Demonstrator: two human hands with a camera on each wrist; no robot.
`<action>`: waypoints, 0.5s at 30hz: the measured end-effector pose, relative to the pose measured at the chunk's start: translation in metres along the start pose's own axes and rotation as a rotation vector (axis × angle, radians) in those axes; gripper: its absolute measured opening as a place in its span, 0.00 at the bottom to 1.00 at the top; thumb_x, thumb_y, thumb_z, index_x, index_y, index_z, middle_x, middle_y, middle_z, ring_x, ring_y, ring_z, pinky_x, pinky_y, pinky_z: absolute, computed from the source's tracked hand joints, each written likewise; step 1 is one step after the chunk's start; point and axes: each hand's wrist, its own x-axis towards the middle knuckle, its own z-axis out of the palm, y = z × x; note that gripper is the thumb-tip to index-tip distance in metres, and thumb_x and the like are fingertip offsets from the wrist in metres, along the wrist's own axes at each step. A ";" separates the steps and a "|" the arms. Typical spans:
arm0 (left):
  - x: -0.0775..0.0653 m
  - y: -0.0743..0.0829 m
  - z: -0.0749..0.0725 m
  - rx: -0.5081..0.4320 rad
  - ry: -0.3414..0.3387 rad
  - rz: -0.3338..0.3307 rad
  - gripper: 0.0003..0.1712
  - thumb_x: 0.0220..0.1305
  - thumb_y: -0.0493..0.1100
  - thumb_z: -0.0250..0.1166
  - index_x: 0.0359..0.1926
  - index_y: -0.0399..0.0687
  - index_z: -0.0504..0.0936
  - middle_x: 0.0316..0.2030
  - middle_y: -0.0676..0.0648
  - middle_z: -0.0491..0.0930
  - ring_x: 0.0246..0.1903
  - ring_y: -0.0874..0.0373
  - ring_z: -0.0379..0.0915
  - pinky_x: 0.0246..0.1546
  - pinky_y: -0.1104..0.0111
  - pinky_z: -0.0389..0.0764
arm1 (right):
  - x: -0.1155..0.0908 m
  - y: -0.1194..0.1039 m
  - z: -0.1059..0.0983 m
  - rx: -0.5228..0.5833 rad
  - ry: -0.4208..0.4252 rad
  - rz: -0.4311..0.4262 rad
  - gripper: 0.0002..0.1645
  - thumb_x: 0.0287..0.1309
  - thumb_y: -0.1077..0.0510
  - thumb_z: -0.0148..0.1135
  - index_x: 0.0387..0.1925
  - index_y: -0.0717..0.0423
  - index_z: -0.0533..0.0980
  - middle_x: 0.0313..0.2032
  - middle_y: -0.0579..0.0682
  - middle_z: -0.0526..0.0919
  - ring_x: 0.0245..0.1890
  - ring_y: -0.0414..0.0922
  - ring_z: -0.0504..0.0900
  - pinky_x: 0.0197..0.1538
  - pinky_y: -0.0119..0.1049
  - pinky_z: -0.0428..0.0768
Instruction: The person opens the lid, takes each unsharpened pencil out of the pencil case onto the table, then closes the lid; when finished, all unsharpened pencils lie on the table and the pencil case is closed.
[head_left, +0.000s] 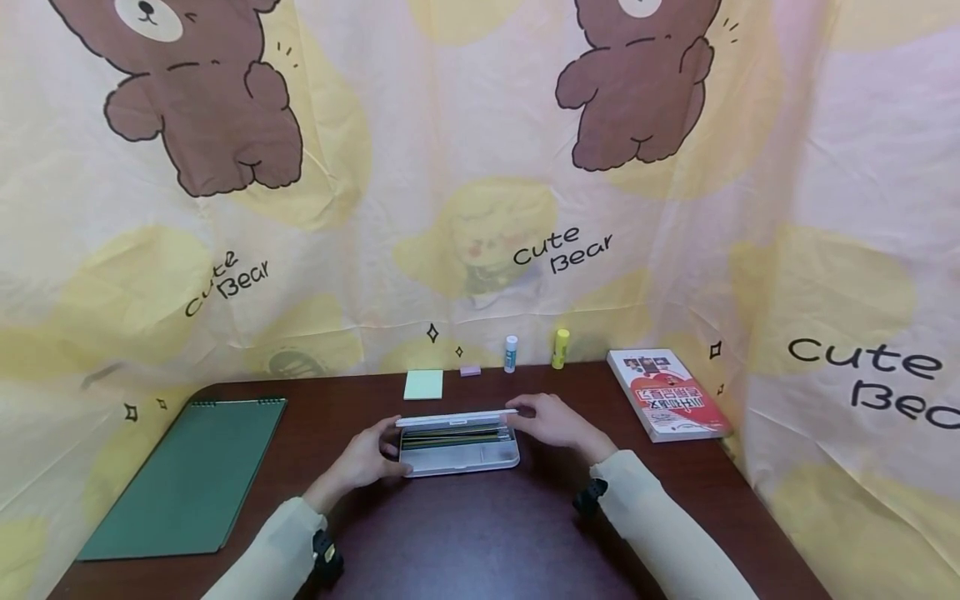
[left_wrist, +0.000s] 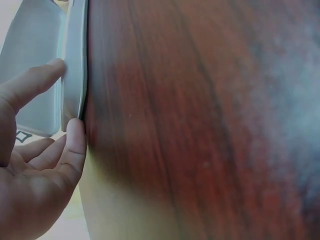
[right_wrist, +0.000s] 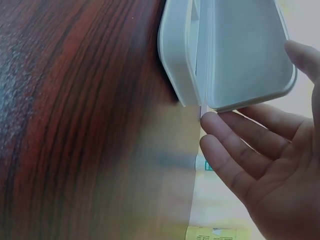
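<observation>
Pencil case point(head_left: 459, 457) lies with its lid point(right_wrist: 245, 55) tilted up on the dark tabletop point(head_left: 465, 533), between the two hands. The left hand point(head_left: 362, 457) grasps the left end of the case; the right hand point(head_left: 551, 422) pinches the right end of the lid. Expect a light, stiff, probably plastic shell, smooth enough to slip; hold the base by its end wall and the lid by its rim. Corners are rounded, walls pale; slender sticks point(head_left: 450, 437) lie inside. Tabletop grain is streaked and glossy.

Red-and-white book point(head_left: 671, 396), left of it yellow tube point(head_left: 560, 350), white-and-blue tube point(head_left: 511, 355), pink block point(head_left: 470, 371), perhaps an eraser, pale-green paper point(head_left: 423, 385), farthest dark-green pad point(head_left: 187, 479)
</observation>
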 end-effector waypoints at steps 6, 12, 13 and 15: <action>-0.002 0.000 0.000 -0.120 0.013 -0.023 0.49 0.44 0.37 0.82 0.66 0.46 0.66 0.61 0.39 0.78 0.44 0.55 0.81 0.43 0.62 0.83 | 0.001 -0.003 -0.001 0.018 0.008 0.021 0.32 0.64 0.29 0.55 0.58 0.42 0.79 0.52 0.43 0.85 0.51 0.43 0.82 0.58 0.49 0.80; -0.002 0.000 0.001 -0.097 0.034 -0.025 0.34 0.45 0.36 0.81 0.52 0.46 0.72 0.55 0.42 0.80 0.44 0.54 0.82 0.44 0.61 0.82 | 0.002 -0.004 -0.002 0.032 0.009 0.028 0.33 0.64 0.29 0.55 0.59 0.43 0.79 0.53 0.44 0.85 0.53 0.44 0.82 0.60 0.51 0.79; -0.003 0.000 0.001 -0.073 0.036 -0.013 0.33 0.45 0.37 0.81 0.52 0.45 0.74 0.54 0.42 0.80 0.45 0.54 0.82 0.44 0.60 0.82 | 0.002 -0.004 -0.002 0.035 0.008 0.031 0.33 0.64 0.29 0.55 0.59 0.43 0.79 0.53 0.44 0.85 0.54 0.44 0.82 0.60 0.51 0.78; -0.002 -0.001 0.001 -0.045 0.033 0.009 0.32 0.45 0.37 0.81 0.52 0.45 0.77 0.53 0.42 0.81 0.46 0.53 0.82 0.46 0.58 0.81 | 0.003 -0.004 -0.002 0.047 0.002 0.031 0.33 0.64 0.29 0.54 0.59 0.43 0.79 0.53 0.44 0.85 0.55 0.45 0.82 0.60 0.52 0.78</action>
